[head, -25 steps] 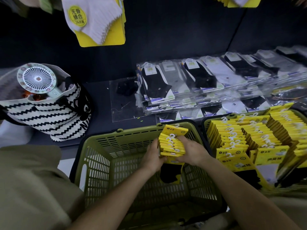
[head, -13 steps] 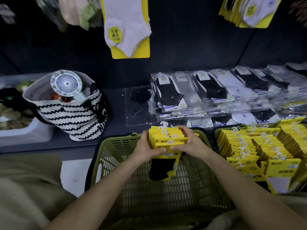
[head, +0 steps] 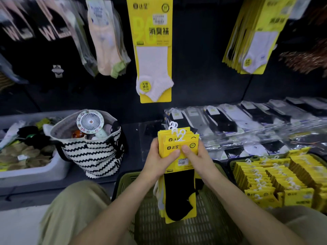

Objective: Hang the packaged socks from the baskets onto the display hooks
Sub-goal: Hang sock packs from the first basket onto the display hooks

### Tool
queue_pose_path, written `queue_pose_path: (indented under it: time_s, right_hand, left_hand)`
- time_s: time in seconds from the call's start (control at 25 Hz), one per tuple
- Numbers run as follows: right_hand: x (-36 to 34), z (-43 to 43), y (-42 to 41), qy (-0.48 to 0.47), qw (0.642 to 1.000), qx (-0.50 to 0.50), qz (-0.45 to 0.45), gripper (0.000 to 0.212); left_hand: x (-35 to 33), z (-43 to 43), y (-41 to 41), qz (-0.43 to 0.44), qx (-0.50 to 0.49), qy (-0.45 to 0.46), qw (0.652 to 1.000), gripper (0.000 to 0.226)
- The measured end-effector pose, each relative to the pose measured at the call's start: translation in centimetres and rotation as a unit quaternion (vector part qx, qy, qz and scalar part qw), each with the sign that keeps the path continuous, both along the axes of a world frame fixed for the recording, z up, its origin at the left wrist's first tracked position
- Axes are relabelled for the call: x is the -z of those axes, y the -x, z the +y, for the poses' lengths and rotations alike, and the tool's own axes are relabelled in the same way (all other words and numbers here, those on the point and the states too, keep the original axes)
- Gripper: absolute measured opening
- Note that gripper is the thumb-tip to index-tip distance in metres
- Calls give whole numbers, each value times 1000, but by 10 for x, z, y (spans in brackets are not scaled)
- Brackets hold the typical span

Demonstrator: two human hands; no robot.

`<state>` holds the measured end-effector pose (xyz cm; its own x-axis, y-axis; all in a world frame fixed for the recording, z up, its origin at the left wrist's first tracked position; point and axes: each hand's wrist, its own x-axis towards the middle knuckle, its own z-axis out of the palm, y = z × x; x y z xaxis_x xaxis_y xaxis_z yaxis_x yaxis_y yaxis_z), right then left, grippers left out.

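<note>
A stack of yellow sock packs [head: 178, 190] with white plastic hooks on top stands upright above the green basket [head: 177, 232]. My left hand [head: 159, 161] grips its left side and my right hand [head: 198, 160] its right side, thumbs meeting on the front card. The front pack holds a black sock. The basket below looks empty. A second green basket [head: 231, 162] at the right is packed with several rows of the same yellow packs [head: 276, 181]. On the dark wall above hangs a yellow pack with a white sock [head: 153, 50]; more such packs [head: 254, 36] hang at the upper right.
A black-and-white zigzag bag [head: 95, 154] with a small white fan [head: 90, 121] stands on the shelf at the left. A white bin of socks [head: 30, 172] lies further left. Clear-bagged socks [head: 247, 124] lie on the shelf behind the baskets. Other hanging socks [head: 106, 38] fill the upper left wall.
Both hands have lifted the stack up out of the green basket and turned it upright. The view has tilted upward, showing the hanging packs on the wall.
</note>
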<state>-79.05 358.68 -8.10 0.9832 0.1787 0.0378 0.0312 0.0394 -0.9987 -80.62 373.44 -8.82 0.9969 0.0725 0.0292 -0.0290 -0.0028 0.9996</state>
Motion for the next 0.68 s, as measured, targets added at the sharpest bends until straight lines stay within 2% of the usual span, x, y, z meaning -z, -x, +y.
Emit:
queue_pose_path:
  time_s: [0.12,0.24,0.36,0.44,0.56,0.68]
  right_hand:
    - [-23,3,-10,39,996,77,-25,54]
    - [-45,11,-16,50,992,107,-36,41]
    - [-73,20,-26,12,995,83,-58,24]
    - [-96,25,-35,-4,995,61,-76,16]
    - [-128,32,-48,-8,994,44,-101,12]
    - [-157,37,-62,-21,993,41,-112,15]
  left_hand:
    - [-24,9,-4,-27,-4,35,999,47]
    - [-49,20,-11,-34,0,45,998,61]
    - [-73,35,-21,-47,-20,63,997,71]
    - [-88,45,-28,-56,-38,67,995,70]
    - [-114,57,-42,-88,-53,51,993,55]
    - [-147,61,-56,-108,-54,31,992,59]
